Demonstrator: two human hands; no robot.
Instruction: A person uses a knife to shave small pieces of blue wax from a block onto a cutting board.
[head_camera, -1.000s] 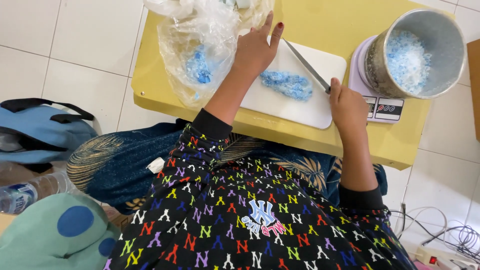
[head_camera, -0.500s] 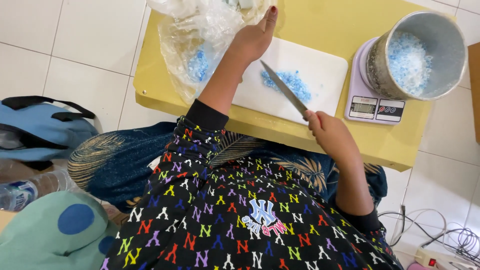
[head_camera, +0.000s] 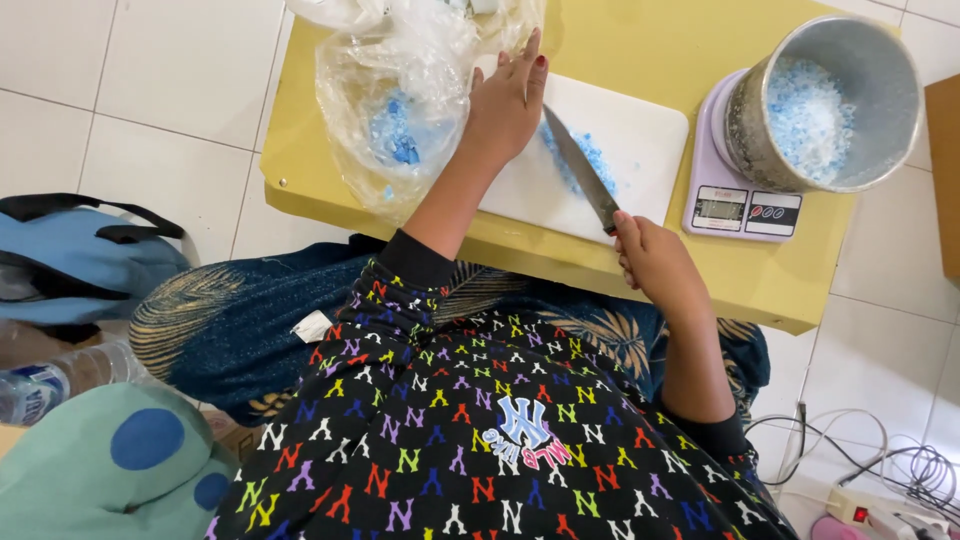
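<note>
From the head camera, looking straight down, the person sits at a small yellow worktop (head_camera: 770, 290) with one white cutting board (head_camera: 640, 140) lying across its middle. The right hand (head_camera: 655, 265) is closed in a fist around the handle of a single knife (head_camera: 580, 178), whose blade slants up and to the left over the board so that its edge meets a small heap of blue material (head_camera: 592, 158); the angle seems chosen to bring the cutting edge down through the heap. The left hand (head_camera: 505, 105) lies flat on the far-left part of the board, fingers stretched and close together, resting just beside the blade and the blue heap, apparently to steady the board and keep the pieces gathered. Left of that hand sits one crumpled clear plastic bag (head_camera: 400, 110) with more blue lumps inside, close enough to draw from. On the right stands one pale purple kitchen scale (head_camera: 715, 200) carrying one round metal pot (head_camera: 880, 150) that holds pale blue and white crumbs; it sits right next to the board, handy for moving cut bits across. On the tiled floor to the left lie one blue bag (head_camera: 70, 260) and one clear plastic bottle (head_camera: 50, 385); cables and a power strip (head_camera: 880, 505) lie at the near right.
</note>
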